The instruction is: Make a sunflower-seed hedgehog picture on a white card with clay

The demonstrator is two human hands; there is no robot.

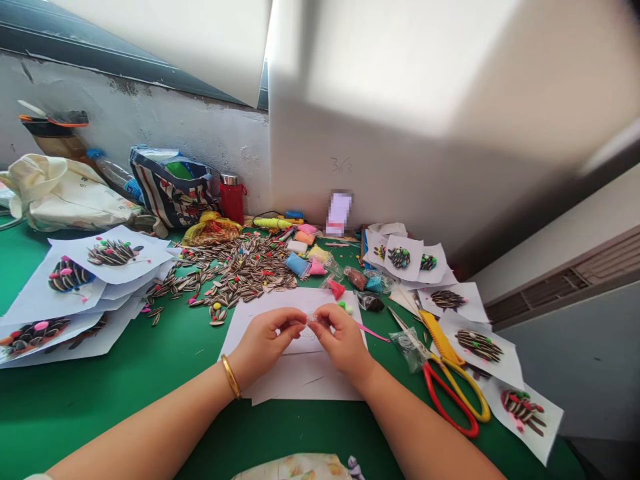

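My left hand [270, 340] and my right hand [343, 340] meet over the white paper sheets [295, 380]. Fingertips of both are pinched on what looks like a small clear plastic bag [311, 318]; its contents are too small to make out. Beneath the hands a faint drawing shows on the top sheet. Just beyond my right hand lie a red clay packet [336, 289] and small green and pale balls [346, 307]. A pink plastic tool [375, 333] sticks out to its right.
Loose sunflower seeds [250, 263] are heaped behind the paper, beside several coloured clay packets [299, 265]. Scissors [450, 387] and a yellow cutter [440, 337] lie right. Seed-decorated sheets [115, 267] are stacked left, more cards [480, 343] right. A red bottle [231, 200] stands behind.
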